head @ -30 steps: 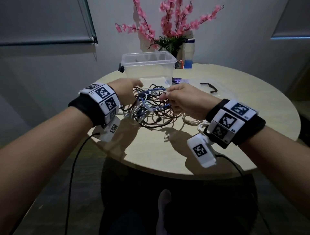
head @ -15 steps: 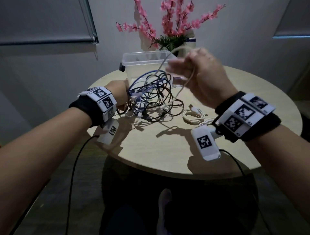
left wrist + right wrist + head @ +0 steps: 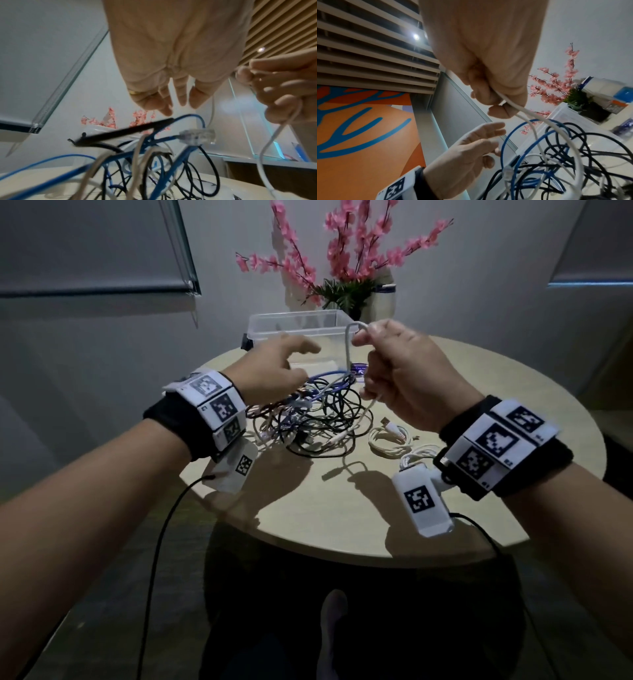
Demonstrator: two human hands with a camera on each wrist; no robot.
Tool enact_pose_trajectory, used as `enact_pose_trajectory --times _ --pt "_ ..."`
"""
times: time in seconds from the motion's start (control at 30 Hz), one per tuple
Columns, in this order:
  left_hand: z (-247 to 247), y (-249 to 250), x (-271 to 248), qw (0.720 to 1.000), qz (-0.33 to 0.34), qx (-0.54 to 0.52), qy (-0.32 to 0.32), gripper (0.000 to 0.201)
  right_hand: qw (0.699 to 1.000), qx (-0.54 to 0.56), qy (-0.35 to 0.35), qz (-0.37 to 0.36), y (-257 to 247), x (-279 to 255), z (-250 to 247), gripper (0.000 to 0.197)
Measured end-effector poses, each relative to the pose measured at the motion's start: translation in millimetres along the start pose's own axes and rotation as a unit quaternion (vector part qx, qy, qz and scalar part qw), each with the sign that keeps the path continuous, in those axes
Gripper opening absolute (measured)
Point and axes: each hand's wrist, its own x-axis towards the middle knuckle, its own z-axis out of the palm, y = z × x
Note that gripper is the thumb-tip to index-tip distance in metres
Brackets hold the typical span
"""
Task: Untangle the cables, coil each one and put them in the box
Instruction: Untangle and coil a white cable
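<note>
White cable [image 3: 347, 350], blue and black cables [image 3: 315, 412], pink blossoms [image 3: 346, 244], beige table [image 3: 342, 508]

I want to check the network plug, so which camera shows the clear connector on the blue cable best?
The left wrist view: the clear connector sits large and side-on, on the blue cable. The right wrist view shows it small and low in the tangle. In the head view I cannot pick it out.

Centre frame: tangle of blue, black and white cables [image 3: 310, 419] heaped on the worktop; one white cable [image 3: 348, 347] rises in a loop. Right: coiled white cable [image 3: 390, 440]. Behind: clear, open box [image 3: 301, 323].
</note>
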Motion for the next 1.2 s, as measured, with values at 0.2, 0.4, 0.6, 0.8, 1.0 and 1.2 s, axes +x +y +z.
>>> enact_pose_trajectory --times 0.2,0.4,0.6,0.8,1.0,1.2 --pt "28.7 -2.7 8.1 0.999 0.005 0.042 -0.019 0.023 0.991 0.111 -0.064 -0.043 -6.3 -7.5 -2.6 0.021" --pt "27.4 -16.7 8.5 0.999 -0.031 0.038 -0.02 0.009 0.998 0.002 -0.004 0.07 -5.4 -6.6 -12.4 0.035" --pt "32.8 -9.9 7.8 0.999 0.0 0.046 0.005 0.015 0.972 -0.085 -0.069 0.21 3.4 -8.6 -4.9 0.063" --pt "34.3 -1.5 1.3 0.995 0.042 0.087 -0.025 0.019 0.964 -0.174 -0.066 0.188 21.6 -8.4 9.8 0.017" --pt "29.4 -11.5 2.2 0.994 -0.023 0.057 -0.091 0.013 0.978 -0.167 -0.044 0.116 17.4 -8.4 10.3 0.019" --pt "24.2 -22.6 6.7 0.989 -0.078 0.069 -0.103 0.021 0.999 -0.047 -0.01 0.019 12.0 -8.3 7.2 0.015"
